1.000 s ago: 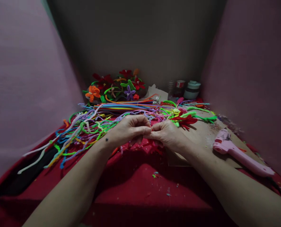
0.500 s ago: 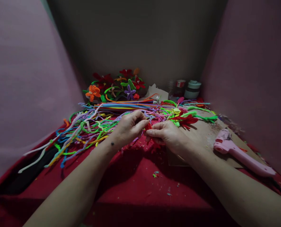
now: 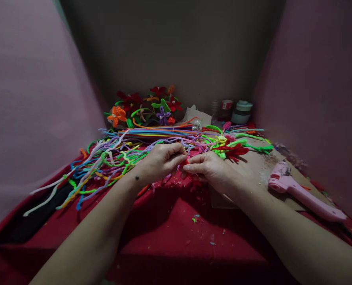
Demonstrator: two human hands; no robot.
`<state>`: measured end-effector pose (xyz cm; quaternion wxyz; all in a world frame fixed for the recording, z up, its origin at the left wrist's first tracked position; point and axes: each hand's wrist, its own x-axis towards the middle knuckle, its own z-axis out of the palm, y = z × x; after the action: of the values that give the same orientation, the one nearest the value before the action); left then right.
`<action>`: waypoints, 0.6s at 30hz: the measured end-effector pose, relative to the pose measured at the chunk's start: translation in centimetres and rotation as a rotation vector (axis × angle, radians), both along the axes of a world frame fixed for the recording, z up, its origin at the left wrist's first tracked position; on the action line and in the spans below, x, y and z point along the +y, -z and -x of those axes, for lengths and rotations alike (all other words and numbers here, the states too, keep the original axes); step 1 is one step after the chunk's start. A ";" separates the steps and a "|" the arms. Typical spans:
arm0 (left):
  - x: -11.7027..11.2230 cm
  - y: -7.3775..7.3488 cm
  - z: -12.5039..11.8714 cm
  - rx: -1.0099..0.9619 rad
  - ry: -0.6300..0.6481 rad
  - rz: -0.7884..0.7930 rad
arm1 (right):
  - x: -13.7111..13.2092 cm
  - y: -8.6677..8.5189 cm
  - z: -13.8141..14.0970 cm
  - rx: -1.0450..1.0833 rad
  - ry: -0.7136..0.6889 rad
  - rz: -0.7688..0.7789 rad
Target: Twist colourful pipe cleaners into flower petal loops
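Over the middle of the table my left hand (image 3: 165, 159) and my right hand (image 3: 207, 168) meet with their fingertips nearly touching. Both are closed in a pinch around a red pipe cleaner (image 3: 186, 162). Only a small bit of it shows between the fingers; the fingers hide most of its shape. An orange-red strand (image 3: 142, 190) pokes out below my left wrist, and I cannot tell whether it belongs to the same piece. Just beyond my right hand lies a red pipe cleaner flower (image 3: 235, 150) with green and yellow pieces about it.
Loose coloured pipe cleaners (image 3: 105, 166) spread across the left, with a straight bundle (image 3: 158, 132) behind. Finished flowers (image 3: 162, 114) stand at the back. A pink glue gun (image 3: 306, 196) rests at right by a cardboard sheet (image 3: 223, 200). A lidded cup (image 3: 241, 113) stands behind.
My left hand has shifted slightly down and its fingers have turned a little. Less of the red pipe cleaner shows between my hands, and an orange-red strand now shows under my left wrist.
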<state>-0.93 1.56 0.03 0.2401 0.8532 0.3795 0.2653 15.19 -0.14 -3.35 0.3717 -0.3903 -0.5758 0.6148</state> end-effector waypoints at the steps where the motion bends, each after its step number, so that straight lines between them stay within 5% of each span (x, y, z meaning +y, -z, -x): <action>1: 0.0 0.0 0.0 0.036 -0.005 -0.068 | -0.1 -0.1 0.0 -0.026 0.013 -0.010; 5: 0.1 0.3 -0.2 0.026 -0.037 -0.156 | -0.4 -0.5 0.1 -0.089 0.062 -0.028; 11: 0.1 0.5 -0.5 -0.140 -0.013 0.175 | -0.5 -0.7 0.0 -0.102 0.112 -0.038; 18: 0.3 1.3 -0.6 -0.021 -0.111 -0.262 | -0.1 0.1 0.3 -0.107 0.116 -0.058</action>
<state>-0.34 1.83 -1.25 0.1157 0.8521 0.3857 0.3344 14.88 -0.26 -3.46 0.3865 -0.4442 -0.5888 0.5537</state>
